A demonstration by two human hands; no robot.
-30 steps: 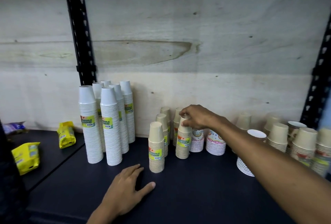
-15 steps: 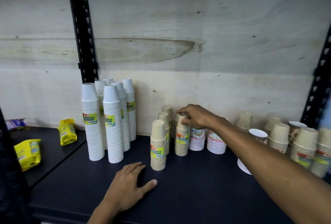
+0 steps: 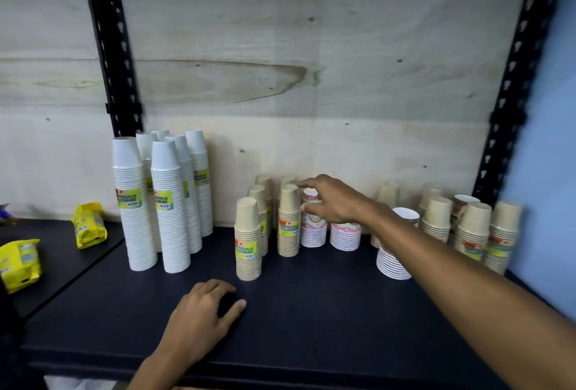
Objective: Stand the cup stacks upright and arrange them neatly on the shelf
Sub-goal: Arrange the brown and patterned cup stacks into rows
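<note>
Several tall white cup stacks stand upright at the left of the dark shelf. Short beige stacks stand in the middle, one in front and one further back. Right of them are two low patterned stacks. My right hand hovers over the left patterned stack with fingers spread, its fingertips next to the top of the beige stack. My left hand rests on the shelf near the front edge, holding nothing.
More beige stacks crowd the right end, with a low white stack in front of them. Yellow packets lie on the neighbouring shelf at left. Black uprights frame the plywood back wall.
My right hand has come off the top of the beige stack and shifted right, over the patterned stack. The left hand's fingers have curled slightly on the shelf.
</note>
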